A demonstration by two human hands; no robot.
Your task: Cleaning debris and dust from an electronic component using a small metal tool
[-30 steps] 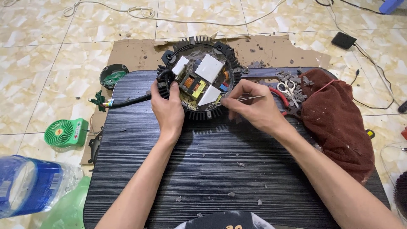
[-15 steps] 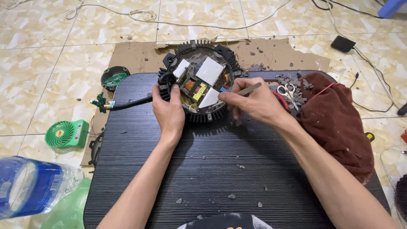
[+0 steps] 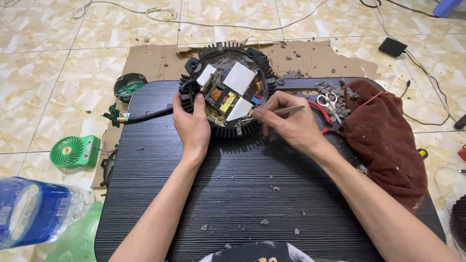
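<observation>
A round black finned lamp housing (image 3: 252, 62) lies at the far edge of a black ribbed table (image 3: 242, 194). Inside it sits a circuit board with white blocks and coloured parts (image 3: 228, 92). My left hand (image 3: 192, 125) grips the housing's near left rim, beside a black cable (image 3: 145, 116) that runs off to the left. My right hand (image 3: 291, 123) holds thin metal tweezers (image 3: 286, 111) like a pen, their tips at the board's near right side.
A dark red cloth (image 3: 388, 131) lies on the table's right. Scissors (image 3: 330, 103) and red-handled pliers (image 3: 325, 119) sit among grey debris. On the tiled floor: cardboard (image 3: 155, 60), a small green fan (image 3: 73, 151), a blue-labelled water bottle (image 3: 34, 211), a black adapter (image 3: 393, 46).
My right hand has shifted left and tilted, bringing the tweezers' tips in over the board's near right edge. My left hand stays on the housing's rim.
</observation>
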